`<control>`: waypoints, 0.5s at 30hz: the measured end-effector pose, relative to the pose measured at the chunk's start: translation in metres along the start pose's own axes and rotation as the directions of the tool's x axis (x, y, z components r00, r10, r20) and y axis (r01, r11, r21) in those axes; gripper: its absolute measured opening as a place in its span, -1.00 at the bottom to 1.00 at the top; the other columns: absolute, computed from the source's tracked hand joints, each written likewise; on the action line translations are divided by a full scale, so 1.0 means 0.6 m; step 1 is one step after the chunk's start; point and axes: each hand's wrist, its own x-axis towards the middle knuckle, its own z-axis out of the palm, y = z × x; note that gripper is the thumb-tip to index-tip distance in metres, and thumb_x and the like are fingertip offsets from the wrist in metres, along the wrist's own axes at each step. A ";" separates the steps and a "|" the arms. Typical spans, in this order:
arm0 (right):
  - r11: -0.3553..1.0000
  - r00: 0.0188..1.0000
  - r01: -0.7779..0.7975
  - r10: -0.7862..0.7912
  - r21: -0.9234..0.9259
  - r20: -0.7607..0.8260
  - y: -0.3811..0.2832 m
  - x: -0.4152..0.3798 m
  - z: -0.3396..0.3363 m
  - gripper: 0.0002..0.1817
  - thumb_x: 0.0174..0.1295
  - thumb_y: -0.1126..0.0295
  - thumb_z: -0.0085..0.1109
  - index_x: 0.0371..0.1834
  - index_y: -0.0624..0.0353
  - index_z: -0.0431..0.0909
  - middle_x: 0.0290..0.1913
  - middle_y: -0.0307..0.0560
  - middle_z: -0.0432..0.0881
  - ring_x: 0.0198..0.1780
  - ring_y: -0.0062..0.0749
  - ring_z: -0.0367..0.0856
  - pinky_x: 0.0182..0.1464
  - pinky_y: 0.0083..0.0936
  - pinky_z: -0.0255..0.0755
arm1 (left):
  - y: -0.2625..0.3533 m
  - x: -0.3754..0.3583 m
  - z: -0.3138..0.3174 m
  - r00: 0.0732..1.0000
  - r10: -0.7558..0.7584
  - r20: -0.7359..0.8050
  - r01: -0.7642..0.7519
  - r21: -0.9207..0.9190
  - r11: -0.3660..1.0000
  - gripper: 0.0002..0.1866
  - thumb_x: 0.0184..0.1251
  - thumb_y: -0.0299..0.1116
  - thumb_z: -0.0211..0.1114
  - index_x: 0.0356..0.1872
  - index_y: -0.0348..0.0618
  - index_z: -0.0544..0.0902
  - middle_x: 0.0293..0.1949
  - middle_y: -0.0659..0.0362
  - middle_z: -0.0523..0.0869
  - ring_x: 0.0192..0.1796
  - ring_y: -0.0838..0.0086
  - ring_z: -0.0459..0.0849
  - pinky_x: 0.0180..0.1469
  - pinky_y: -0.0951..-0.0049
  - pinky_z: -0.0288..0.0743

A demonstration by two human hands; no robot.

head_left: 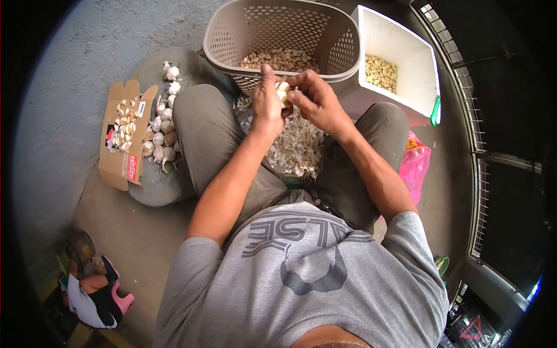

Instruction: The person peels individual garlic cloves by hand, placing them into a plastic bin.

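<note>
Between my knees, a pale garlic bulb point(283, 93), broken open with cloves showing, is held up in front of the basket. My left hand point(267, 105) is closed around its left side, thumb pointing up. From the right, my right hand point(319, 105) pinches the same bulb with thumb and fingers. Below both hands lies a heap of papery garlic skins point(299, 145). A brown mesh basket point(281, 72) stands just beyond, with many unpeeled cloves point(281, 58) inside. The fingertips partly hide the bulb.
Left of my knee, a grey round seat point(165, 197) bears whole garlic bulbs point(166, 126) and a cardboard box point(116, 168) with cloves. A white foam box point(400, 101) of peeled cloves point(380, 73) stands right. A pink bag point(415, 165) and another person point(90, 301) are farther off.
</note>
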 end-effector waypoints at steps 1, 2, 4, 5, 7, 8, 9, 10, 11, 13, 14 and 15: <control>0.993 0.995 0.096 -0.096 -0.072 -0.002 0.007 0.000 0.004 -0.76 0.51 0.41 0.26 0.06 0.30 0.47 -0.26 -0.17 0.65 -0.33 -0.64 0.58 -0.30 -0.60 0.51 | -0.005 0.010 -0.007 0.999 -0.014 0.041 0.017 -0.056 0.998 -0.41 0.61 0.39 -0.08 -0.19 0.04 0.50 -0.46 0.33 0.59 -0.57 0.59 0.54 -0.69 0.52 0.18; 0.999 0.999 -0.007 0.010 -0.045 0.049 0.010 -0.002 -0.007 -0.76 0.50 0.43 0.27 0.08 0.30 0.48 -0.26 -0.19 0.65 -0.35 -0.66 0.57 -0.33 -0.62 0.48 | -0.010 0.012 -0.009 0.999 -0.028 0.017 0.029 -0.079 0.996 -0.40 0.60 0.40 -0.09 -0.18 0.04 0.50 -0.46 0.33 0.59 -0.58 0.59 0.53 -0.69 0.52 0.17; 0.977 0.966 -0.213 0.212 -0.006 0.151 -0.028 0.003 -0.024 -0.74 0.48 0.46 0.28 0.12 0.29 0.50 -0.28 -0.22 0.66 -0.40 -0.69 0.54 -0.40 -0.65 0.44 | -0.009 0.009 -0.005 0.998 -0.058 -0.022 0.055 -0.118 0.991 -0.38 0.59 0.42 -0.10 -0.16 0.03 0.52 -0.46 0.34 0.59 -0.59 0.59 0.52 -0.68 0.53 0.16; 0.977 0.965 -0.204 0.189 0.068 0.180 -0.024 0.008 -0.029 -0.73 0.46 0.49 0.29 0.14 0.28 0.54 -0.29 -0.23 0.69 -0.45 -0.73 0.51 -0.47 -0.69 0.36 | -0.007 0.009 -0.003 0.998 -0.066 -0.009 0.064 -0.116 0.991 -0.35 0.57 0.44 -0.10 -0.17 0.00 0.52 -0.49 0.33 0.56 -0.61 0.59 0.50 -0.69 0.53 0.18; 0.968 0.933 -0.250 0.239 0.007 0.268 -0.048 0.015 -0.054 -0.72 0.43 0.51 0.30 0.16 0.27 0.56 -0.29 -0.22 0.71 -0.45 -0.73 0.51 -0.46 -0.69 0.38 | -0.003 0.006 0.001 0.997 -0.079 0.010 0.080 -0.121 0.989 -0.29 0.54 0.48 -0.10 -0.18 -0.06 0.52 -0.54 0.33 0.52 -0.66 0.59 0.45 -0.71 0.53 0.20; 0.962 0.912 -0.270 0.265 -0.027 0.313 -0.057 0.019 -0.071 -0.71 0.42 0.51 0.31 0.17 0.26 0.57 -0.29 -0.22 0.72 -0.45 -0.72 0.51 -0.46 -0.69 0.38 | -0.004 0.006 -0.001 0.995 -0.093 0.042 0.097 -0.110 0.989 -0.28 0.53 0.48 -0.10 -0.18 -0.07 0.53 -0.53 0.31 0.52 -0.66 0.59 0.44 -0.72 0.53 0.20; 0.958 0.902 -0.276 0.287 -0.081 0.324 -0.041 0.026 -0.097 -0.65 0.38 0.50 0.36 0.20 0.24 0.58 -0.26 -0.21 0.74 -0.45 -0.70 0.54 -0.44 -0.71 0.41 | -0.006 0.008 -0.005 0.992 -0.106 0.073 0.113 -0.098 0.989 -0.27 0.53 0.49 -0.10 -0.17 -0.09 0.53 -0.52 0.30 0.53 -0.66 0.59 0.44 -0.72 0.53 0.20; 0.956 0.928 -0.294 0.286 -0.003 0.240 -0.046 0.031 -0.110 -0.67 0.34 0.50 0.41 0.14 0.26 0.61 -0.27 -0.23 0.73 -0.44 -0.64 0.59 -0.44 -0.64 0.48 | -0.006 0.008 -0.008 0.987 -0.122 0.101 0.131 -0.085 0.988 -0.25 0.52 0.50 -0.10 -0.17 -0.10 0.53 -0.51 0.29 0.54 -0.66 0.58 0.43 -0.72 0.53 0.20; 0.994 0.995 -0.097 0.097 0.047 0.005 -0.038 0.044 -0.108 -0.64 0.34 0.51 0.40 0.18 0.25 0.60 -0.22 -0.21 0.74 -0.36 -0.61 0.65 -0.41 -0.62 0.51 | -0.011 0.010 -0.007 0.987 -0.137 0.080 0.142 -0.058 0.988 -0.22 0.51 0.51 -0.11 -0.18 -0.14 0.53 -0.49 0.26 0.55 -0.67 0.58 0.43 -0.73 0.55 0.20; 0.961 0.929 0.188 -0.241 -0.201 -0.282 -0.018 0.063 -0.111 -0.62 0.38 0.49 0.37 0.23 0.24 0.57 -0.21 -0.20 0.73 -0.32 -0.58 0.70 -0.41 -0.59 0.53 | -0.020 0.009 -0.008 0.988 -0.114 0.100 0.117 -0.019 0.993 -0.21 0.50 0.52 -0.12 -0.19 -0.15 0.52 -0.50 0.25 0.55 -0.67 0.59 0.44 -0.74 0.57 0.20; 0.863 0.874 0.249 -0.396 -0.440 -0.281 -0.011 0.071 -0.118 -0.62 0.40 0.46 0.36 0.24 0.24 0.55 -0.26 -0.20 0.73 -0.35 -0.57 0.70 -0.44 -0.58 0.53 | -0.021 0.011 -0.006 0.989 -0.097 0.115 0.098 0.001 0.995 -0.20 0.50 0.53 -0.12 -0.19 -0.16 0.52 -0.50 0.25 0.55 -0.68 0.59 0.44 -0.74 0.58 0.20; 0.856 0.904 0.199 -0.348 -0.477 -0.247 -0.012 0.071 -0.115 -0.63 0.44 0.41 0.33 0.24 0.23 0.54 -0.31 -0.21 0.71 -0.39 -0.56 0.69 -0.47 -0.58 0.51 | -0.019 0.008 -0.001 0.991 -0.081 0.104 0.081 0.006 0.997 -0.23 0.52 0.50 -0.11 -0.22 -0.16 0.52 -0.51 0.25 0.56 -0.67 0.59 0.46 -0.73 0.61 0.22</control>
